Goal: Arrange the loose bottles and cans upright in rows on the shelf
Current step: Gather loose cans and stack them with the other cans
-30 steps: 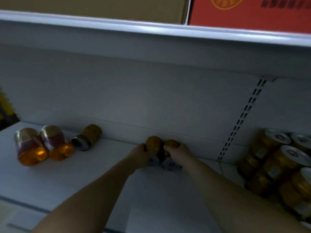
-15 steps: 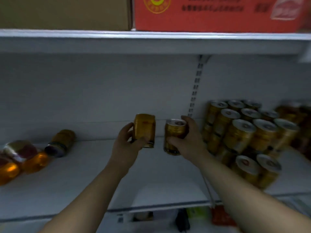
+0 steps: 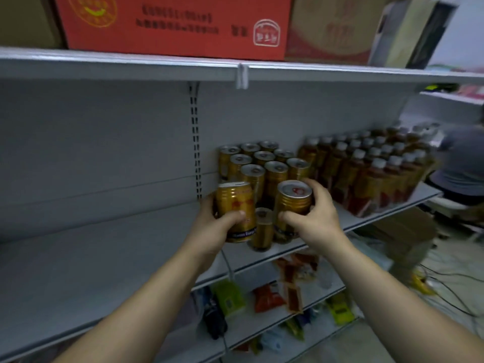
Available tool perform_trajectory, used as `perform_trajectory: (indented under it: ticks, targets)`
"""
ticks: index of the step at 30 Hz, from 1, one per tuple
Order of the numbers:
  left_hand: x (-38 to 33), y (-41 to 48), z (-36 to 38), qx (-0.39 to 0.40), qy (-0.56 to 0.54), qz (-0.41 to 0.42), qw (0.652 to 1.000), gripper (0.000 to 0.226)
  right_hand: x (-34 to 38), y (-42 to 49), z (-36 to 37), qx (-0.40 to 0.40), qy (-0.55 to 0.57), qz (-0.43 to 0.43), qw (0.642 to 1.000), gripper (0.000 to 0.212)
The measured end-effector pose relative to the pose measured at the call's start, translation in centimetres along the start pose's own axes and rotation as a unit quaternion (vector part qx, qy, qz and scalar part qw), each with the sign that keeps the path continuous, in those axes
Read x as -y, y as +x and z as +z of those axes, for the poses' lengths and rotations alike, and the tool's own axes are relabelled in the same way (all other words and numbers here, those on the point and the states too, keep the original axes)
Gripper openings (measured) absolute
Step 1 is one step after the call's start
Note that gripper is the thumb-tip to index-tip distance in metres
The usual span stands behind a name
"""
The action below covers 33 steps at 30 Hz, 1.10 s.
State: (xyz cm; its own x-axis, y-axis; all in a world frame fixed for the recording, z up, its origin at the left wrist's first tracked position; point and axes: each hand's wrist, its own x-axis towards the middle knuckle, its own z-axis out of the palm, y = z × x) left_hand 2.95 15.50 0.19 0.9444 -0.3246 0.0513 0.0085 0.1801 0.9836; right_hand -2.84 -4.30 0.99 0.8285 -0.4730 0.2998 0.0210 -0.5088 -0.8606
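Observation:
My left hand point(image 3: 212, 229) grips a gold can point(image 3: 235, 205) held upright above the grey shelf point(image 3: 104, 258). My right hand point(image 3: 314, 216) grips a second gold can point(image 3: 293, 200), also upright, just to the right of the first. Both cans hover at the front of a block of upright gold cans point(image 3: 262, 163) standing in rows. One more gold can point(image 3: 263, 229) stands on the shelf between my two hands. To the right, brown bottles point(image 3: 372, 169) with white caps stand in rows.
A red carton point(image 3: 172, 24) and other boxes sit on the shelf above. Snack packets point(image 3: 267, 297) lie on the lower shelves. A person in a grey shirt point(image 3: 463, 163) crouches at the far right. Cardboard and cables lie on the floor there.
Both hands lifted a can each from the shelf and carried them right, up to the block of upright cans. The view swung right; the lying bottles on the left left the frame.

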Motion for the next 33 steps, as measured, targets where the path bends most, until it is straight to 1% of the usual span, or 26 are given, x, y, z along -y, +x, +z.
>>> perform_trajectory:
  ticks: [2,4,6,9,12,16,19,21,23,25,28,31,33]
  targets:
    - [0.4,0.2,2.3,0.007,0.036,0.018,0.999,0.05,-1.6,1.0,-2.3,-0.008,-0.009,-0.008,1.0,0.083]
    - [1.0,0.7,4.9,-0.003,0.07,0.029,0.997,0.061,-3.2,2.1,-4.5,-0.004,-0.008,-0.012,1.0,0.083]
    - [1.6,1.2,7.6,-0.031,0.087,0.034,0.995,0.073,-5.0,3.3,-6.7,0.007,-0.015,-0.016,1.0,0.085]
    - [2.6,1.8,11.0,-0.077,0.113,0.048,0.989,0.079,-7.5,5.2,-9.5,0.051,-0.032,-0.021,0.998,0.086]
    - [3.3,2.2,12.3,-0.117,0.14,0.049,0.982,0.078,-9.4,6.7,-10.8,0.105,-0.036,-0.024,0.994,0.085]
    - [3.6,2.4,12.1,-0.16,0.158,0.05,0.973,0.067,-11.2,7.9,-10.0,0.157,-0.016,-0.005,0.987,0.082]
    - [3.8,2.6,11.5,-0.182,0.16,0.068,0.968,0.064,-11.9,8.6,-8.0,0.193,0.006,-0.007,0.981,0.066]
    - [4.3,2.9,11.3,-0.186,0.162,0.074,0.966,0.062,-12.5,8.9,-6.7,0.21,0.011,-0.009,0.978,0.064]
    - [4.9,3.4,11.0,-0.188,0.153,0.079,0.967,0.065,-13.1,9.1,-5.4,0.221,0.016,0.009,0.975,0.069]
    - [5.2,4.0,10.9,-0.189,0.149,0.086,0.967,0.068,-13.8,9.4,-4.4,0.223,0.012,0.014,0.975,0.067]
    - [5.9,4.9,10.7,-0.194,0.162,0.099,0.963,0.07,-14.4,9.8,-3.5,0.225,0.004,0.007,0.974,0.06]
    - [6.7,5.6,10.3,-0.199,0.181,0.101,0.958,0.074,-15.0,10.5,-3.0,0.23,-0.011,0.0,0.973,0.061]
    - [7.3,5.9,10.1,-0.191,0.199,0.102,0.956,0.081,-15.2,10.8,-2.9,0.247,-0.023,-0.012,0.969,0.064]
